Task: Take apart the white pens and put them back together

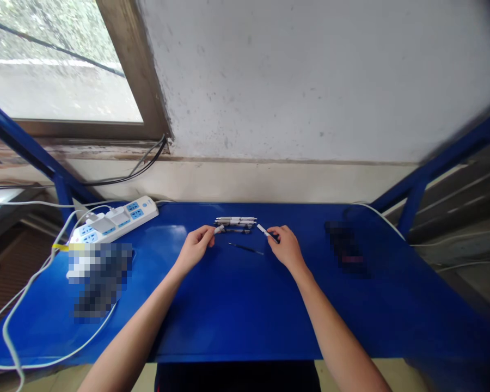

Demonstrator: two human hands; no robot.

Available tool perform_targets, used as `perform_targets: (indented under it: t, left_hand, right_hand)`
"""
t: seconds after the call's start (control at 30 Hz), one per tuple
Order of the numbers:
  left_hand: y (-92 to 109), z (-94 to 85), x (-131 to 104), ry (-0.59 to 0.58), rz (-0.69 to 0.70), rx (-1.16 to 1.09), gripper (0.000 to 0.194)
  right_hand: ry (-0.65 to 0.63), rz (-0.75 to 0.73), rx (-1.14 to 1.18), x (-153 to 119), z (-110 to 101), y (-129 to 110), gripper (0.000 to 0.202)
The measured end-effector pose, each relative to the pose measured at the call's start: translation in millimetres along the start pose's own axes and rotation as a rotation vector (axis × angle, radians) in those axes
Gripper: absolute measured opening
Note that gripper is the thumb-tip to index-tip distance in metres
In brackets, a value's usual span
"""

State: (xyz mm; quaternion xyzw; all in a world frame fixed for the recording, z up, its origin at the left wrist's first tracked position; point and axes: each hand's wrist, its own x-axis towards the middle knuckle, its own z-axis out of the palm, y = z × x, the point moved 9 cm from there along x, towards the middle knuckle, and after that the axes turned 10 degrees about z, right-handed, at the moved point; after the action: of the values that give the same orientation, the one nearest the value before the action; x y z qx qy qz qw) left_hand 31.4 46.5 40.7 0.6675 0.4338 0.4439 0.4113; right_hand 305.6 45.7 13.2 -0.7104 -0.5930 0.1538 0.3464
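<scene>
My left hand [196, 246] is closed, thumb and fingers pinching a short white pen part [219, 229]. To its right, my right hand [285, 246] grips a white pen barrel [263, 230], its white end pointing up and left. The two parts are held apart. On the table between my hands, a little nearer to me, lies a thin dark pen refill [245, 249]. Just beyond, several white and dark pens [236, 221] lie side by side, partly behind my left fingers. Small dark pieces [245, 231] sit in front of them, too small to name.
The blue table [237, 316] stands against a wall. At the left are a white power strip [134, 214] with plugs, a looping white cable [10, 337] and a blurred dark object [104, 280]. Another blurred dark object [346, 247] lies at the right. Blue frame bars rise on both sides.
</scene>
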Motion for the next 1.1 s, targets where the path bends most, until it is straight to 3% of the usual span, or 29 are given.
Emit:
perform_targets:
  t: [0.13,0.27,0.37,0.5,0.63,0.77,0.93,1.1]
  left_hand:
    - [-6,0.3,0,0.005,-0.009,-0.009,0.034]
    - [-12,-0.2,1,0.029,-0.023,-0.048,0.034]
    - [-16,0.0,0,0.044,-0.035,-0.068,0.032]
    - [-21,5.9,0,0.019,-0.033,-0.157,0.031]
    - [-24,10.1,0,-0.016,-0.013,-0.185,0.029]
    - [-19,8.7,0,-0.018,0.027,-0.135,0.027]
    - [-13,9.1,0,-0.035,0.061,-0.086,0.028]
    - [-10,11.9,-1,-0.067,0.071,-0.084,0.028]
  right_hand:
    - [-0.001,-0.116,0.105,-8,-10,-29,0.012]
    - [-0.252,-0.261,0.149,-24,6,-56,0.01]
    - [-0.374,-0.321,0.087,-34,23,-61,0.012]
    - [-0.364,-0.309,0.024,-33,33,-53,0.003]
    - [-0.332,-0.279,0.038,-28,32,-48,0.009]
    - [-0.366,-0.157,0.13,-23,29,-44,0.012]
    - [-0.405,-0.106,0.317,-23,22,-51,0.016]
    - [-0.434,-0.12,0.327,-28,24,-57,0.016]
